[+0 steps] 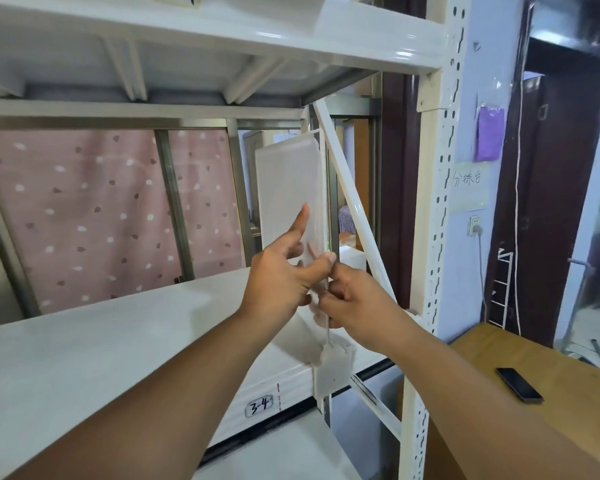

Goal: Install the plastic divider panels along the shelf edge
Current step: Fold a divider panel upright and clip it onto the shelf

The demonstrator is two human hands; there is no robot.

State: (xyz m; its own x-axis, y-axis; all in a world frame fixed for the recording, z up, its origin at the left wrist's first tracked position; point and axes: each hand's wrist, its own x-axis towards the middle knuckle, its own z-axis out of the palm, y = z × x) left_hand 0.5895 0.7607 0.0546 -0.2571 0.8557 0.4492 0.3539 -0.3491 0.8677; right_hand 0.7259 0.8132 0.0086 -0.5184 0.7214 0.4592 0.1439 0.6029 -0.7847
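The translucent plastic divider panel (291, 188) stands upright at the right end of the white shelf board (101, 341), running front to back, its near lower corner seated in a translucent clip (331, 370) hooked over the shelf's front edge beside the label "3-4" (260, 405). The left hand (284, 271) is partly open: forefinger extended flat against the panel's left face, thumb pressed on its near edge, remaining fingers curled loosely. The right hand (357, 303) is closed in a pinch on the panel's near vertical edge just below the left thumb; the exact fingertip contact is hidden behind the knuckles. Judged step: seating and truing the panel in its clip. To do it well, press down along the near edge so the panel bottoms fully in the clip slot, while the left forefinger keeps the face vertical and square to the shelf edge; thin plastic will likely bow if pushed mid-face, so force belongs at the edge. Clearances: the diagonal brace (350, 209) passes just right of the panel, and the perforated upright post (440, 202) stands near beyond it, so room to the right is tight. The upper shelf (222, 32) limits lifting. Open room lies leftward across the bare shelf board. A phone (518, 384) lies on the wooden tabletop (568, 358) to the right, well apart.
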